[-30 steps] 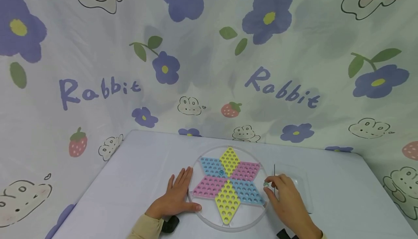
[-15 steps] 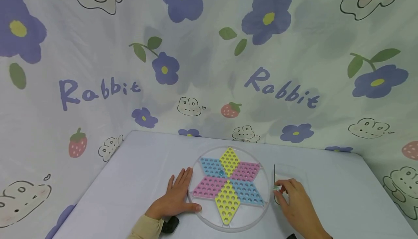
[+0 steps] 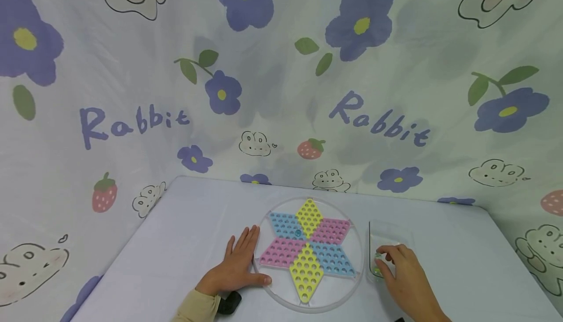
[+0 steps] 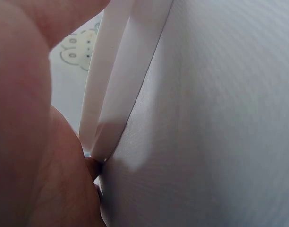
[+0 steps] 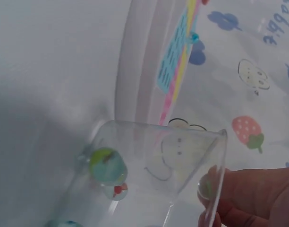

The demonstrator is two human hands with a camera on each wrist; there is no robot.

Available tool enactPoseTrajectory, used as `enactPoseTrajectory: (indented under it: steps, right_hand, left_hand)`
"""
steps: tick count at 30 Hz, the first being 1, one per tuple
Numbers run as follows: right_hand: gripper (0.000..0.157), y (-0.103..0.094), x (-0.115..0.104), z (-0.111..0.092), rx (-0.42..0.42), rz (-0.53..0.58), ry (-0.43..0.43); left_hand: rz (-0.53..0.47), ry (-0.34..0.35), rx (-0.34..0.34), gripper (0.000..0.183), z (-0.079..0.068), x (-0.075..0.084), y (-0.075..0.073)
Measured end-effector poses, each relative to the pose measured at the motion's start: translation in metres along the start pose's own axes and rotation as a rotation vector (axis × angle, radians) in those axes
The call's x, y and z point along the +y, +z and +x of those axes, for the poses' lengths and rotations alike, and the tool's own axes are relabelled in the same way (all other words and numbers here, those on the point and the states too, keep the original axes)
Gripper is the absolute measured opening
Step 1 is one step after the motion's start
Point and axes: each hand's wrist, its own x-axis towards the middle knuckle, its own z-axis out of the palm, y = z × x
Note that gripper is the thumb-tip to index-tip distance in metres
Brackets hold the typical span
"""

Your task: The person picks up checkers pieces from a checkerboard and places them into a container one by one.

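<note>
In the head view, my left hand (image 3: pixel 237 266) lies with fingers extended against the left rim of a round Chinese checkers board (image 3: pixel 306 269). One blue marble (image 3: pixel 298 233) sits on its upper-left blue section. To the board's right, my right hand (image 3: pixel 409 278) pinches a clear greenish marble (image 5: pixel 207 187) between thumb and fingertips, over a clear plastic box (image 3: pixel 370 239). Several marbles lie in the box, among them a green-and-blue marble (image 5: pixel 107 166) and one with a red core (image 5: pixel 117 191). The left wrist view shows my left hand beside the board's white rim (image 4: pixel 130 71).
A white cloth-covered table (image 3: pixel 176 224) carries the board and box. Behind it hangs a curtain (image 3: pixel 281 87) printed with flowers and rabbits. A black object (image 3: pixel 229 302) is by my left wrist.
My right hand has moved right with the marble, from the board's right edge to over the clear box. The left hand and board have stayed in place.
</note>
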Motion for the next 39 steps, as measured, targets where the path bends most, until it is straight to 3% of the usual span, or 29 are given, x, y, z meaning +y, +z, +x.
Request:
enactPoseTrajectory:
  steps: [18,24,33,39]
  right_hand:
    - [0.009,0.002,0.009,-0.001,-0.105,0.015,0.06]
    - [0.004,0.003,0.009,-0.001,-0.076,0.007,0.039]
    - [0.01,0.003,0.003,0.004,-0.022,0.006,-0.016]
    - [0.012,0.005,-0.007,0.011,-0.031,0.036,0.003]
  left_hand:
    - [0.004,0.009,-0.002,0.127,0.001,-0.001,0.0]
    - [0.019,0.018,0.015,0.127,0.0,-0.002,0.001]
    - [0.024,0.013,0.003,0.127,0.001,-0.003,0.001]
    - [0.024,0.014,0.009,0.127,0.001,-0.005,0.002]
